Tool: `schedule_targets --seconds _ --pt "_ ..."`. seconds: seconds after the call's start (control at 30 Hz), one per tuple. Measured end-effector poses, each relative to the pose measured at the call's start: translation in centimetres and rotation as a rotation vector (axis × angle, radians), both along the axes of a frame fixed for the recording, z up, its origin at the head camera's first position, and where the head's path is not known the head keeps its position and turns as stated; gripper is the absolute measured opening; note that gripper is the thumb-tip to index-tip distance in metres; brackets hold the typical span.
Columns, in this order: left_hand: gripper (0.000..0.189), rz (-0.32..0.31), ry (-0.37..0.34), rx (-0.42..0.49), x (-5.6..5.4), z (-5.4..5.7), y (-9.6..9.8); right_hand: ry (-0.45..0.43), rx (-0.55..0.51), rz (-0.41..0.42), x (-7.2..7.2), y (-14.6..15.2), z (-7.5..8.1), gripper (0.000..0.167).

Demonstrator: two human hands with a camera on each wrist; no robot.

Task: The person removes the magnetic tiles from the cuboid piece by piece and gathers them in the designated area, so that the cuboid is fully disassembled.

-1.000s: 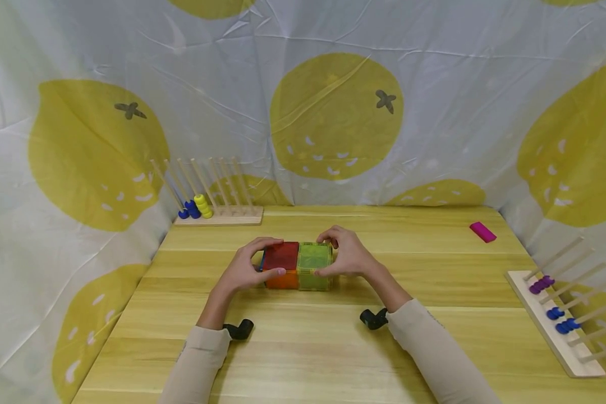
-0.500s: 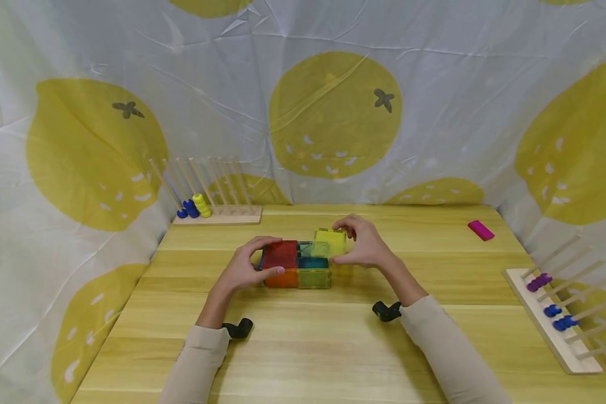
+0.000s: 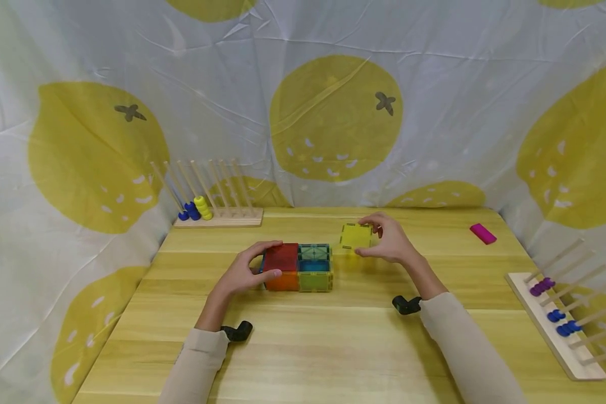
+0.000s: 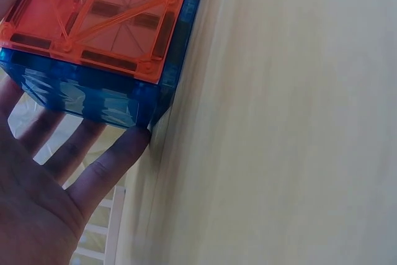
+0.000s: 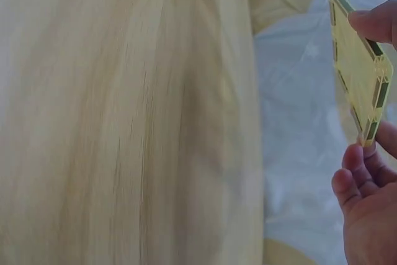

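Between the thumb and fingers of my right hand is a yellow magnetic tile, pinched by opposite edges and raised over the table. In the right wrist view the yellow tile stands nearly edge-on. My left hand grips the left end of a block built of see-through magnetic tiles, thumb at the front and fingers at the back. That end has a red top, orange front and blue side. The right half, with a yellow-green front, is open on top and shows blue and green walls inside.
A wooden peg rack with blue and yellow beads stands at the back left. Another peg rack with purple and blue beads is at the right edge. A magenta block lies at the back right. A lemon-print cloth hangs behind the table.
My right hand has lifted the yellow tile off the block's right half and carried it right, uncovering the inside. My left hand has stayed on the block.
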State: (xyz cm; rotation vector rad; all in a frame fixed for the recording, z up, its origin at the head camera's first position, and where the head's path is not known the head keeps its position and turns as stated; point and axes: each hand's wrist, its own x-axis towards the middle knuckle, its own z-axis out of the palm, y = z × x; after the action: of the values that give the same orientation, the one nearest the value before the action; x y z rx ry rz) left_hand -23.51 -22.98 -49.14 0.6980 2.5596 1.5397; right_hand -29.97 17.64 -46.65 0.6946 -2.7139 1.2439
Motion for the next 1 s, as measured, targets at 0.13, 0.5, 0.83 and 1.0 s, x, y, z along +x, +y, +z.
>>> schedule_targets --seconds 0.13,0.5,0.83,1.0 --pt "0.064 -0.004 -0.004 -0.004 0.0 0.0 0.0 0.002 0.031 -0.016 -0.8 1.0 -0.5 0.066" --pt "0.064 -0.013 -0.015 0.003 0.0 -0.2 -0.1 -0.052 0.041 -0.042 -2.7 1.7 -2.4 0.065" --pt "0.064 -0.019 -0.013 0.022 0.0 -0.3 -0.1 -0.129 0.036 -0.063 -4.9 2.1 -4.7 0.063" --pt "0.064 -0.021 -0.022 0.028 -0.1 -0.2 -0.1 -0.110 0.053 -0.048 -5.2 1.9 -5.1 0.061"
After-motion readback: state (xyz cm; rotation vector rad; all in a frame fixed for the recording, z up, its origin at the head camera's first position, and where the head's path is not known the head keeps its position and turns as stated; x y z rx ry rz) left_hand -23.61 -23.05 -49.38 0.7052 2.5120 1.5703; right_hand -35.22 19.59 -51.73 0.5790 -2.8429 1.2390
